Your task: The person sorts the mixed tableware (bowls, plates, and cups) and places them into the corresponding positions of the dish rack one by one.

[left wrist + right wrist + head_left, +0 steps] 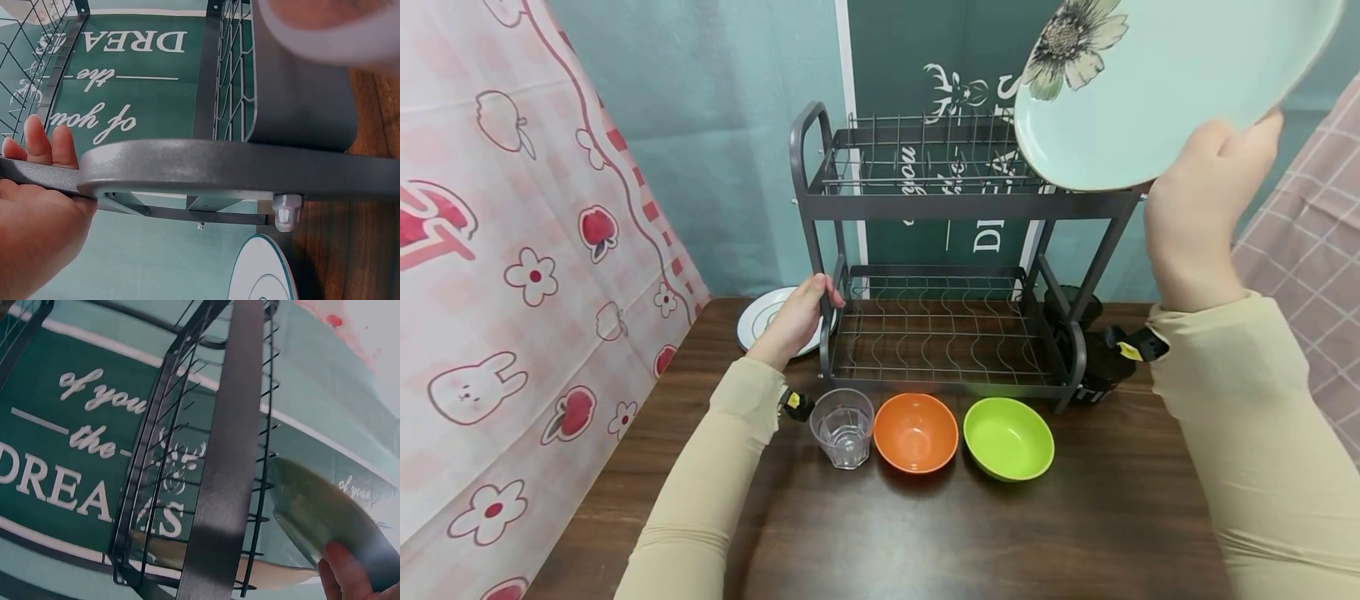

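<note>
My right hand [1202, 208] holds a large pale green plate [1157, 92] with a flower print by its edge, tilted above the right end of a dark two-tier dish rack [955, 207]. In the right wrist view the plate [331, 512] is beside the rack's upper wires, fingertips on its face. Part of the plate lies outside the head view. My left hand [797, 321] grips the rack's left side post, its fingers [39, 147] curled round the bar in the left wrist view.
In front of the rack stand a clear glass [844, 433], an orange bowl [916, 433] and a lime green bowl [1009, 439]. A white plate [752, 323] lies behind my left hand. Dark objects [1105, 367] stand by the rack's right leg. Curtains hang behind and at both sides.
</note>
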The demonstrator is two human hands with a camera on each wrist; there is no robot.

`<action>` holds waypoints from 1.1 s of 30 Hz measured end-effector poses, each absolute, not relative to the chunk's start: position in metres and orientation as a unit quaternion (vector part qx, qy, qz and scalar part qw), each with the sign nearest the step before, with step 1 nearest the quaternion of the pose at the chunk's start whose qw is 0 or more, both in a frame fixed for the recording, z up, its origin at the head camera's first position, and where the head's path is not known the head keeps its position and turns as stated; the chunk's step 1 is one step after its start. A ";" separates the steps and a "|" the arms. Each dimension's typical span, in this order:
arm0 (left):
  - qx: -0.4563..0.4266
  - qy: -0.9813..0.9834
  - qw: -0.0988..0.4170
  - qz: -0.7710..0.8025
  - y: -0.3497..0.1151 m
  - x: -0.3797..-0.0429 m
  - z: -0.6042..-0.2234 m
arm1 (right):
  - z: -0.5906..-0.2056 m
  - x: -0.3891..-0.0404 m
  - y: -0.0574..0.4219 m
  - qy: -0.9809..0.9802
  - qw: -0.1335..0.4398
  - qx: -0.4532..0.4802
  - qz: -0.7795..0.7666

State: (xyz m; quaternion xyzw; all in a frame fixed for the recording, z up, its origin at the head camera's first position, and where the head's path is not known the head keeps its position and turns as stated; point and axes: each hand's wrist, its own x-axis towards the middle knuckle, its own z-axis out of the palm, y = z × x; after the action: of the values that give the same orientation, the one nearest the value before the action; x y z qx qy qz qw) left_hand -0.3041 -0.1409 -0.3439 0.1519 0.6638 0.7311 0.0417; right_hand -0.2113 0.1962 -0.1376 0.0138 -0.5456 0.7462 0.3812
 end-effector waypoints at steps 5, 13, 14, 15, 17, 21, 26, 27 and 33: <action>0.148 0.673 0.043 0.724 -0.141 -0.302 -0.343 | -0.133 -0.208 0.190 -0.645 0.397 -0.045 0.651; 0.148 0.671 0.040 0.725 -0.140 -0.304 -0.345 | -0.126 -0.215 0.188 -0.768 0.379 -0.131 0.500; 0.148 0.672 0.040 0.725 -0.140 -0.305 -0.344 | -0.125 -0.217 0.188 -0.776 0.375 -0.136 0.488; 0.148 0.673 0.040 0.723 -0.140 -0.305 -0.344 | -0.125 -0.219 0.188 -0.779 0.378 -0.132 0.483; 0.148 0.676 0.040 0.721 -0.140 -0.305 -0.344 | -0.123 -0.222 0.186 -0.777 0.394 -0.122 0.476; 0.150 0.679 0.043 0.718 -0.141 -0.305 -0.344 | -0.116 -0.229 0.180 -0.778 0.431 -0.095 0.447; 0.156 0.682 0.039 0.714 -0.142 -0.305 -0.344 | -0.107 -0.234 0.174 -0.815 0.437 -0.071 0.375; 0.156 0.682 0.037 0.713 -0.142 -0.305 -0.344 | -0.106 -0.235 0.173 -0.824 0.435 -0.070 0.357; 0.154 0.683 0.032 0.714 -0.140 -0.305 -0.344 | -0.091 -0.242 0.163 -0.897 0.349 -0.104 0.251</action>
State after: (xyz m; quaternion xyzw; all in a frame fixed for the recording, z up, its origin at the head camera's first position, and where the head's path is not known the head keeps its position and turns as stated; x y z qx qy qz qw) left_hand -0.3047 -0.1402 -0.3436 0.1540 0.6827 0.7135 0.0324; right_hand -0.2416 0.1625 -0.0912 -0.1036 -0.8970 0.2509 0.3490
